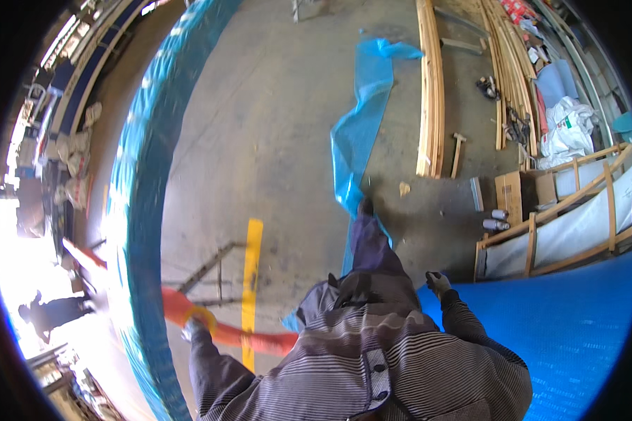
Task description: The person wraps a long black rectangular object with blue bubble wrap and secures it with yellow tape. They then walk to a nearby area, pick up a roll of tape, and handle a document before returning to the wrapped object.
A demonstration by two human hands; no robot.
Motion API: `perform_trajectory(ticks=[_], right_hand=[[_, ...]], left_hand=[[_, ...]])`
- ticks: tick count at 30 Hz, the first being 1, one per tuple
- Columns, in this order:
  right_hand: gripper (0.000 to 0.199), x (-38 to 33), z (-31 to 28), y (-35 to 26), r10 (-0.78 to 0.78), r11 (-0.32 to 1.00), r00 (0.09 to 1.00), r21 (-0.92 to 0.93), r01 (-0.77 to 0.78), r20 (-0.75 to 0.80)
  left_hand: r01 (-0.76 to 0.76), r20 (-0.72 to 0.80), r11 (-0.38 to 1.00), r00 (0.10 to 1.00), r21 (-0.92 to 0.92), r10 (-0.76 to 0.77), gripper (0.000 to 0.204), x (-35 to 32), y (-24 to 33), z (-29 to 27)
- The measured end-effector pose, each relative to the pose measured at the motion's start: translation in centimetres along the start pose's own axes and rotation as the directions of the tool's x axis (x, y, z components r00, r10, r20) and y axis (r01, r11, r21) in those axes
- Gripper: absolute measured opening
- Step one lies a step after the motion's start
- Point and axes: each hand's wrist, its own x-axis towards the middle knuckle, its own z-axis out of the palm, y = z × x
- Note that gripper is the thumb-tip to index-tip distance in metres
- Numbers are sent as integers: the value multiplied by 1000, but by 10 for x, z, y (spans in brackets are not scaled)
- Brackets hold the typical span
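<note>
My left hand (195,327), low on the left, is closed about a yellow ring-shaped thing (204,315); its fingers are partly lost in glare. Just behind it runs an orange-red beam (249,337), which passes under a long bundle wrapped in blue film (146,161). The hand is beside the bundle. My right hand (439,283), in a grey and dark glove, hangs at my right side with curled fingers, and whatever may be in them is too small to name. Near it lies a broad blue sheet (541,330). A crumpled strip of light blue film (358,133) stretches ahead to my foot.
Long timber boards (430,91) lie ahead on the right, with a hammer (458,154) next to them. Cardboard boxes (509,193), bottles (496,224) and a wooden crate frame (531,242) stand nearer on the right. A yellow line (251,259) marks the concrete floor. Another person (56,312) is far left.
</note>
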Motion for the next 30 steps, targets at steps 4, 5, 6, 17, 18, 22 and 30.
perform_trajectory(ticks=[4,5,6,17,18,22,30], right_hand=[[34,79,-36,-140,-85,996,996,-14,85,-34],[34,91,-53,-164,-79,996,997,-27,80,17],[34,99,-73,-182,-117,989,992,-88,120,40],[30,34,-219,-192,291,845,931,-398,-357,-219],[31,19,-197,-193,468,831,869,-252,-495,-163],[31,-33,-108,-188,595,778,803,-234,-583,-20],[27,-91,-6,-99,597,802,796,-59,-594,103]], left_hand=[[106,141,993,985,-55,-97,71,-35,67,-15],[140,171,987,977,-75,-126,71,-44,78,-15],[173,202,980,968,-93,-152,71,-53,86,-14],[404,452,915,817,-6,-358,70,-11,78,-28],[416,472,909,800,10,-371,70,-7,74,-30],[450,531,891,741,63,-412,70,7,54,-37],[454,518,871,707,188,-481,70,84,18,-95]])
